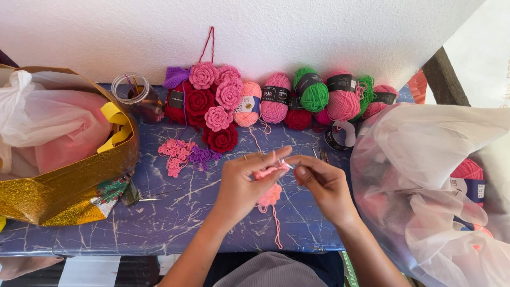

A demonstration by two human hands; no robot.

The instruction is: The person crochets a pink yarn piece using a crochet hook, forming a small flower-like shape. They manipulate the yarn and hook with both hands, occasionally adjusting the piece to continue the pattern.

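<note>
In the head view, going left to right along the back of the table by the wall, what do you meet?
Gold glitter bag → glass jar → crocheted roses → peach yarn ball → pink yarn ball → green yarn ball → white plastic bag.

This looked like a home craft corner set up for crochet. A small table (159, 223) with a blue marbled top stood against a plain white wall (297, 32). Along the wall lay yarn balls (311, 95) in pink, green and red, beside a cluster of finished crocheted roses (212, 101). A gold gift bag (69, 186) and a clear plastic bag (425, 159) held more supplies, and a glass jar (139, 95) held tools.
</note>
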